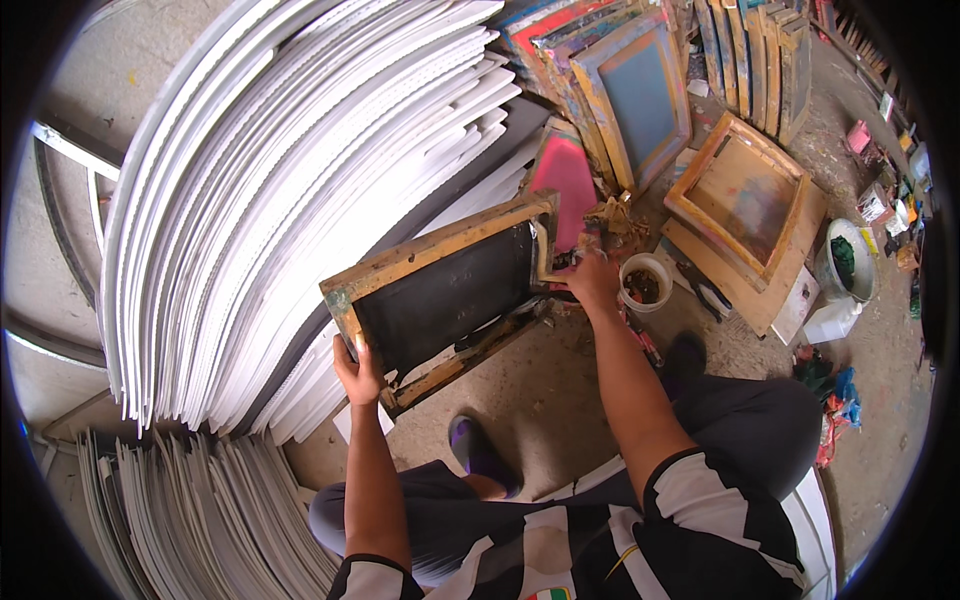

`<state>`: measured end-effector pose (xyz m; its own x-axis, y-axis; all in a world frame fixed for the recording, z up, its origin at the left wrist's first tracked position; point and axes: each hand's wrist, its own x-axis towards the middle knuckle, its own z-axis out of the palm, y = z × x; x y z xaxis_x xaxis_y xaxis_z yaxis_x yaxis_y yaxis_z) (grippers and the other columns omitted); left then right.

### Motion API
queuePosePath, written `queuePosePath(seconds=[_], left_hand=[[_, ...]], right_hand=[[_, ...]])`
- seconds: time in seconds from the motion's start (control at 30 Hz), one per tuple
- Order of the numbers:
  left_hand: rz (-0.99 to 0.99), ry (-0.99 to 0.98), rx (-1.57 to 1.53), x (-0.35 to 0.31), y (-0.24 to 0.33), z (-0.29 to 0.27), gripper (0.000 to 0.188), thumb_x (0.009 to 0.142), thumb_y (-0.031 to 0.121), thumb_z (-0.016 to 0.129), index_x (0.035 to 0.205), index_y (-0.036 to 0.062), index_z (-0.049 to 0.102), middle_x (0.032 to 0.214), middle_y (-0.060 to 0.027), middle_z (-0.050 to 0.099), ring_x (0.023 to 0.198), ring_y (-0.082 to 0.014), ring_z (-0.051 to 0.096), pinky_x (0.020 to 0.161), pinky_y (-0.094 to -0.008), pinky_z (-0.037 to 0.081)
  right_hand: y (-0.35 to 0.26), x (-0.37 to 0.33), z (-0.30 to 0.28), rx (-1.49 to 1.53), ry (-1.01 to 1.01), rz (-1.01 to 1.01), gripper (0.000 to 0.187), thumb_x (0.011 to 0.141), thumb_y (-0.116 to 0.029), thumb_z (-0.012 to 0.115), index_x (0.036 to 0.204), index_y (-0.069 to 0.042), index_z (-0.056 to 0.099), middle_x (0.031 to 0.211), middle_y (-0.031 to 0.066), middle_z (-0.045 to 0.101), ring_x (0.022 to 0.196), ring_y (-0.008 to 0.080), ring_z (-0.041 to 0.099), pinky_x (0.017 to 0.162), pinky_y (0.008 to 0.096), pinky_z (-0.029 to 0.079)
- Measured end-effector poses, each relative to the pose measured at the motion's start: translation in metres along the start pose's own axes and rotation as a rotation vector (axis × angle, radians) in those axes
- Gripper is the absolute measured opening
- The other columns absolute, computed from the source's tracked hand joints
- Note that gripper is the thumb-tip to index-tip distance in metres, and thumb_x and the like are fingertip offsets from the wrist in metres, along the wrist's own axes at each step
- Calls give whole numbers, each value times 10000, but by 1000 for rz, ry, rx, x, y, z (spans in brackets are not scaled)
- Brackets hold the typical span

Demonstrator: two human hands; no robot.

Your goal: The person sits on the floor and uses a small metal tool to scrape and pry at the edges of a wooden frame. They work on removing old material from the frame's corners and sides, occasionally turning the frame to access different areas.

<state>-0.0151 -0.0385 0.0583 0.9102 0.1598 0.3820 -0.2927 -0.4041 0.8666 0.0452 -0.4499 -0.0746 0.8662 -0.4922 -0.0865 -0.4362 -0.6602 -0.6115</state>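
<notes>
The left hand (359, 372) gripped a stained, scuffed wooden frame (435, 246) around a black panel (450, 300); the right hand's (594, 278) hold was unclear.

Bucket (657, 266) crowds my right hand (592, 278), sheets (300, 180) wall off the floor's (545, 400) left side; roomy between frame (450, 295) and left shoe (480, 450) tho.

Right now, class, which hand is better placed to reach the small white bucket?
Probably the right hand: it is close beside the white bucket. The left hand grips the framed screen at its left end, farther away.
</notes>
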Motion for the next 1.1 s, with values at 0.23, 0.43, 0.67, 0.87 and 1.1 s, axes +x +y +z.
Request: queuePosePath(seconds=[0.23,0.43,0.67,0.87,1.1], left_hand=[[-53,-3,-32,-3,-20,-6,400,1027,216,587,1278,-85,505,1097,-93,610,957,-137,525,841,-310,465],[-4,55,76,-23,-64,-38,416,1052,200,535,1336,-96,466,1143,-104,604,979,-164,534,868,-322,471],[-92,-18,88,-36,-73,-59,459,1049,182,543,1419,-64,430,1243,-137,578,1115,-197,540,989,-339,443],[21,6,350,-41,-72,-67,493,1061,230,561,1453,-43,437,1307,-156,593,1144,-231,569,1000,-361,450],[-368,-41,596,-84,-103,-53,390,978,339,713,1136,-7,630,959,-195,702,843,-337,669,757,-419,516]], right_hand=[[-45,44,-9,714,328,-195,384,834,-278,774,1152,-94,661,1103,120,663,1065,347,613,914,473,483],[-89,62,-26,573,321,-416,600,921,-526,679,1339,-102,600,1225,229,636,1209,400,569,1023,487,461],[-73,86,22,607,-186,-87,795,995,-633,501,1428,34,500,1418,289,560,1321,440,537,1084,486,436],[-84,80,20,824,-357,-254,678,984,-537,603,1420,-23,523,1343,259,623,1268,414,589,1033,463,471],[-124,62,-2,723,-262,-386,557,992,-436,640,1424,-109,510,1274,213,663,1161,382,657,980,438,509]])
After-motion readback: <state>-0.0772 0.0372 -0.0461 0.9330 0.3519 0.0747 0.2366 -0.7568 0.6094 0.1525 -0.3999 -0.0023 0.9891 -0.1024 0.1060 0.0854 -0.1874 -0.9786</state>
